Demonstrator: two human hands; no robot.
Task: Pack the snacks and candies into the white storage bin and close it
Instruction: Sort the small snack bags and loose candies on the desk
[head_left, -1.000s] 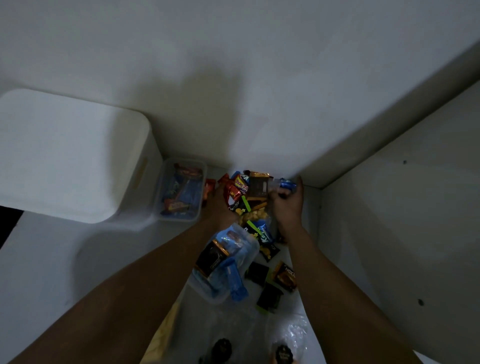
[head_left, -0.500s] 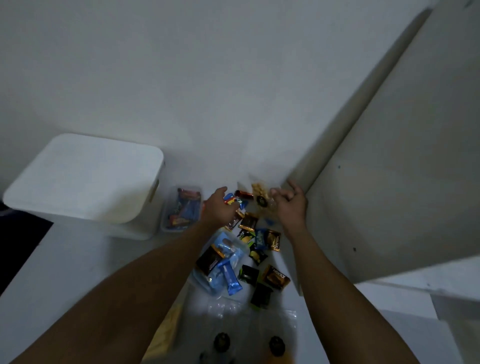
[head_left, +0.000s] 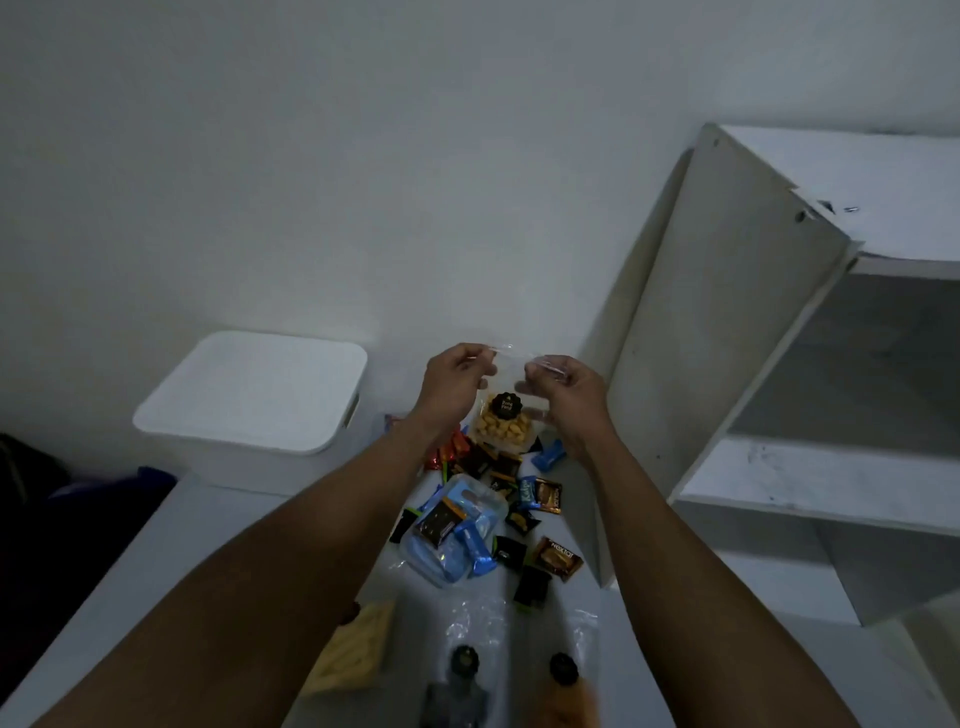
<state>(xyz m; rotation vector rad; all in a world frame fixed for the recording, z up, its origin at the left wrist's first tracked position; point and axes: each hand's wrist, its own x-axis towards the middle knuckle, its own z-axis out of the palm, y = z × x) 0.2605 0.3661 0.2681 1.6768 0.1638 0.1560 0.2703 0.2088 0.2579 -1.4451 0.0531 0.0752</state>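
A clear bag of yellow puffed snacks (head_left: 505, 423) with a round black label hangs in the air above the pile. My left hand (head_left: 453, 387) pinches its top left corner and my right hand (head_left: 566, 387) pinches its top right corner. Below lie several small candies and wrapped snacks (head_left: 524, 499) in black, blue, red and brown. A clear pouch with blue packets (head_left: 454, 532) lies nearer to me. The white storage bin (head_left: 254, 400) stands at the left with its lid on.
A white shelf unit (head_left: 727, 364) stands at the right, close to the pile. A clear bag of pale sticks (head_left: 358, 647) and two bags with black round labels (head_left: 511, 670) lie near the bottom edge. A white wall rises behind.
Both hands have lifted the clear snack bag up out of the pile and hold it by its top corners. The view has tilted upward and to the right.
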